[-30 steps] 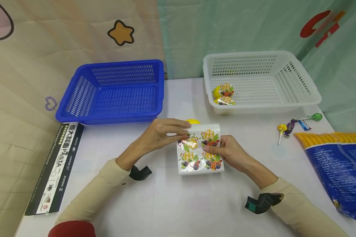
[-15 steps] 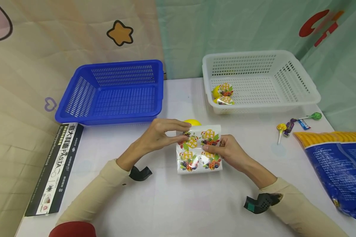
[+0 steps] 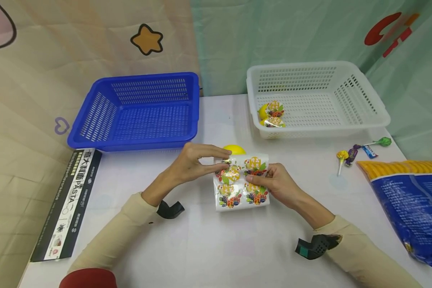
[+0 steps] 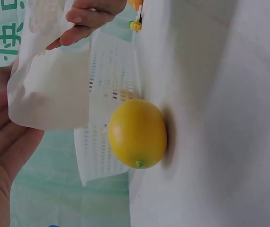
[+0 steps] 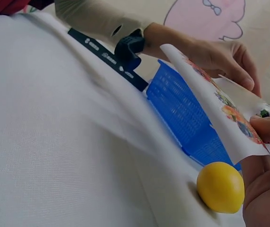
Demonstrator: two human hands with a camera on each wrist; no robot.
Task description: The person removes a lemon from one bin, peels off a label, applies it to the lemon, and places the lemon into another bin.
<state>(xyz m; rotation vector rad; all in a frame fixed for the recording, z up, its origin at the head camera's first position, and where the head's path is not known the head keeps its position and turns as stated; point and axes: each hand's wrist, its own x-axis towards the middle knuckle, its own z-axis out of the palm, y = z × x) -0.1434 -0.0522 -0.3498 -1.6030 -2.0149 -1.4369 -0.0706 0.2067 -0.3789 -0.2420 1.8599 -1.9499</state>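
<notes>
My right hand (image 3: 282, 184) holds a sheet of fruit stickers (image 3: 243, 202) by its right side, thumb on the printed face and fingers behind. At the sheet's upper left, my left hand (image 3: 194, 162) pinches a sticker between thumb and fingertips. The sheet is raised over the table, and its blank back shows in the left wrist view. A toy lemon (image 4: 137, 134) with a green stem end lies on the table just beyond the sheet. In the head view the sheet hides part of this lemon.
A blue basket (image 3: 147, 140) stands back left. The white basket (image 3: 324, 130) at back right holds lemons (image 3: 263, 112) bearing fruit stickers. A black pasta box (image 3: 66, 204) lies left; lollipops (image 3: 342, 155), small candies (image 3: 352, 154) and a blue snack bag (image 3: 414, 208) lie right.
The top edge of the sheet has dropped slightly, so more of the lemon behind it shows. Both hands keep nearly the same place.
</notes>
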